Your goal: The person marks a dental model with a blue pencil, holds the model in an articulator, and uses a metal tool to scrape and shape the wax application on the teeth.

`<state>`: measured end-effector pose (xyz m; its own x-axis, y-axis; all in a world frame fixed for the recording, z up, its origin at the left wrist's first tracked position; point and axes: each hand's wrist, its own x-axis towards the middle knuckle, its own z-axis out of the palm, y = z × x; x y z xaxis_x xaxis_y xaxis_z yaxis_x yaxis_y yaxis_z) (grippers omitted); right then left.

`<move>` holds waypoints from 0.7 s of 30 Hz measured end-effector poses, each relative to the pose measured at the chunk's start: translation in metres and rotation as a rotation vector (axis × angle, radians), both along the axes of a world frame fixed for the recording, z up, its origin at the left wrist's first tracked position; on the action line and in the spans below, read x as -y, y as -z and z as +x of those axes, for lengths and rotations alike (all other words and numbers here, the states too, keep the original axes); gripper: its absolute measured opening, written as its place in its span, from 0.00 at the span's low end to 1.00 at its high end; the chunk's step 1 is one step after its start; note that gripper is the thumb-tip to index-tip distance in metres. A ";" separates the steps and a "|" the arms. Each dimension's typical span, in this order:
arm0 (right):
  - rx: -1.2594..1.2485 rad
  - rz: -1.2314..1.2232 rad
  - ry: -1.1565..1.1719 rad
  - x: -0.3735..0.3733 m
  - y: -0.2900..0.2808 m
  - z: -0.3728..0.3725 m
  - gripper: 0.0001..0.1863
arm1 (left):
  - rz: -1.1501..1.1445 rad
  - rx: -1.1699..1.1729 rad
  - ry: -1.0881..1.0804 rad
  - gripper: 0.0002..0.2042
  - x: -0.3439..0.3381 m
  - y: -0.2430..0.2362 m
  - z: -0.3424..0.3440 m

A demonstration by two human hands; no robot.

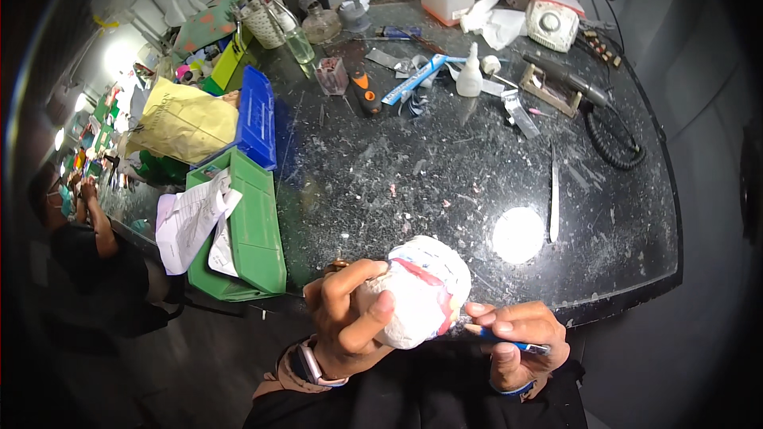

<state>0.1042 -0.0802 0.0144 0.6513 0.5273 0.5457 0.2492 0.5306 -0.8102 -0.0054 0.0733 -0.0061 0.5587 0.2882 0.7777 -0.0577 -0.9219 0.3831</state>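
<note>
The left hand [350, 322] grasps a white plaster cast [409, 310] at the near edge of the desk [350, 167], its fingers and thumb closed around the left side and top. The cast lies to the right of that hand's palm, bulging past the fingertips, with a red-pink band and some blue marks on its surface.

The right hand [528, 342] is just beside the cast, on its right – it pinches a blue pencil [517, 342] between thumb and fingers, the bare wooden end pointing left at the cast's lower right edge. Whether the pencil's tip touches the cast, I cannot tell.

Left of both hands stands a green bin [256, 230] with crumpled papers [191, 214] hanging over its side. Beyond the right hand, a slim metal tool [554, 199] lies lengthwise on the desk – well apart from the cast.
</note>
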 end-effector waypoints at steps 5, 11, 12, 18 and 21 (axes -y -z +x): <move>0.010 0.016 -0.044 -0.001 0.003 0.004 0.10 | 0.061 -0.021 -0.043 0.30 0.002 -0.003 -0.002; 0.118 -0.097 -0.092 0.004 -0.004 0.011 0.13 | 0.090 -0.042 -0.062 0.26 0.002 -0.009 -0.002; 0.151 -0.136 -0.103 0.005 -0.005 0.012 0.14 | 0.125 -0.034 -0.078 0.26 0.001 -0.011 -0.001; 0.128 -0.160 -0.136 0.005 -0.007 0.012 0.15 | 0.180 -0.018 -0.114 0.28 0.000 -0.007 0.000; 0.109 -0.143 -0.126 0.004 -0.005 0.012 0.15 | 0.188 -0.035 -0.112 0.29 -0.001 -0.008 -0.001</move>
